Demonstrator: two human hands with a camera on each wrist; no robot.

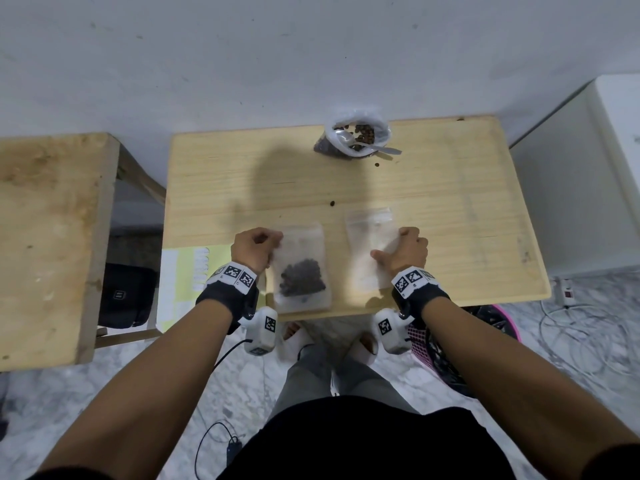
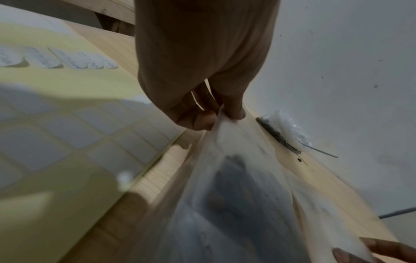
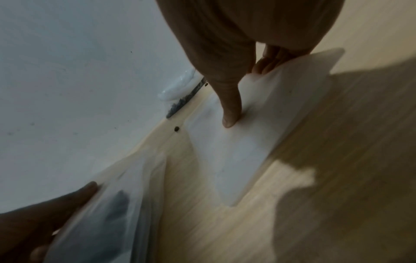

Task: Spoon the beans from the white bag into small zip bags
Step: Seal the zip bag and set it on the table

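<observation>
A small zip bag with dark beans [image 1: 301, 271] lies near the front edge of the wooden table [image 1: 450, 209]. My left hand [image 1: 256, 247] pinches its upper left corner between thumb and fingers [image 2: 234, 110]. To its right lies an empty small zip bag [image 1: 369, 247]; my right hand [image 1: 405, 251] holds its right edge with curled fingers, the thumb [image 3: 229, 113] lying flat on top. The white bag of beans [image 1: 356, 136] stands open at the table's far edge with a metal spoon [image 1: 374, 147] resting in it.
Loose beans [image 1: 332, 203] lie on the table between the bags. A yellow label sheet [image 1: 187, 278] hangs at the table's left side. A second wooden table [image 1: 48, 237] stands left, a white cabinet [image 1: 581, 188] right, a pink basket [image 1: 450, 341] under the table.
</observation>
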